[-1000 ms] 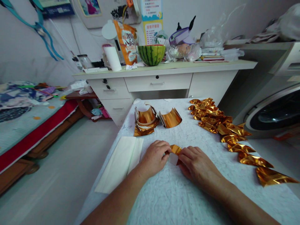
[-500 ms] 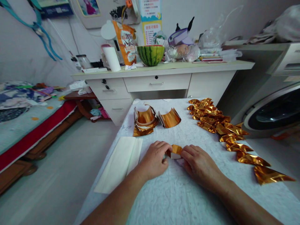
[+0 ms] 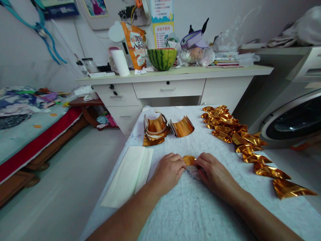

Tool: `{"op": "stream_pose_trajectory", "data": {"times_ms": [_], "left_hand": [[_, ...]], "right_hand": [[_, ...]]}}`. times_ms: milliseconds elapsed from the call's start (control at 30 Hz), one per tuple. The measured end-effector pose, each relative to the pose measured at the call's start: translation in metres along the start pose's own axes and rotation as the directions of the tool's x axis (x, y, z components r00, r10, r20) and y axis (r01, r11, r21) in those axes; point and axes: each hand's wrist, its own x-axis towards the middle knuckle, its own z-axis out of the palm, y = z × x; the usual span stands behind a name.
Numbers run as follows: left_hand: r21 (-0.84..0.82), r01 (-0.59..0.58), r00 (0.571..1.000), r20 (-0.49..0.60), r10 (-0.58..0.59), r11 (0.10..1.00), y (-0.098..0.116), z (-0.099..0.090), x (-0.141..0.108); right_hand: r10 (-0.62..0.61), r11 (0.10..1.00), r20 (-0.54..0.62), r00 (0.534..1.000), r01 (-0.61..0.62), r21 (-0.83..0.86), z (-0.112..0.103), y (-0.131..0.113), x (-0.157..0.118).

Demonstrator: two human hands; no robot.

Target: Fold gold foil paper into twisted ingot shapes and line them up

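Between my two hands is a small piece of gold foil paper (image 3: 190, 160) with a pale underside, near the middle of the cloth-covered table (image 3: 175, 214). My left hand (image 3: 171, 170) pinches its left end, fingers pressed together. Its right end is gripped by my right hand (image 3: 212, 170), with the fingers curled over it. Curled gold sheets (image 3: 155, 129) stand beyond my left hand, and another curved gold stack (image 3: 183, 126) is beside them. Pale paper sheets (image 3: 129, 177) lie left of my left hand.
Several folded gold foil pieces (image 3: 247, 148) run in a row along the table's right side. Behind the table stands a white desk (image 3: 168, 87) holding half a watermelon (image 3: 162, 59) and an orange bag (image 3: 135, 47). A washing machine (image 3: 288, 80) is at the right, a bed (image 3: 37, 134) at the left.
The foil piece between my hands has tilted and its pale side shows less. My left fingers have closed in nearer to it, and my right hand has shifted slightly.
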Motion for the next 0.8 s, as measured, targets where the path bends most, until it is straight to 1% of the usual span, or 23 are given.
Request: {"op": "stream_pose_trajectory", "data": {"times_ms": [167, 400, 500, 633, 800], "left_hand": [[0.066, 0.021, 0.999, 0.030, -0.023, 0.998, 0.003, -0.002, 0.000], [0.037, 0.063, 0.997, 0.036, -0.064, 0.997, 0.003, 0.000, 0.000], [0.053, 0.099, 0.994, 0.032, -0.100, 0.994, 0.001, 0.000, 0.000], [0.087, 0.132, 0.989, 0.062, -0.138, 0.987, 0.002, -0.001, 0.002], [0.126, 0.132, 0.985, 0.098, -0.145, 0.983, 0.003, -0.001, 0.003]], "right_hand": [[0.021, 0.999, 0.020, 1.000, -0.021, 0.028, -0.003, 0.001, 0.001], [0.026, 0.997, 0.020, 0.999, -0.028, 0.077, -0.002, 0.006, 0.002], [0.033, 0.995, 0.022, 0.999, -0.035, 0.093, -0.001, 0.009, 0.001], [0.049, 0.991, 0.050, 0.998, -0.055, 0.125, -0.002, 0.011, 0.001], [0.080, 0.990, 0.075, 0.994, -0.088, 0.106, -0.005, 0.008, 0.002]]}}
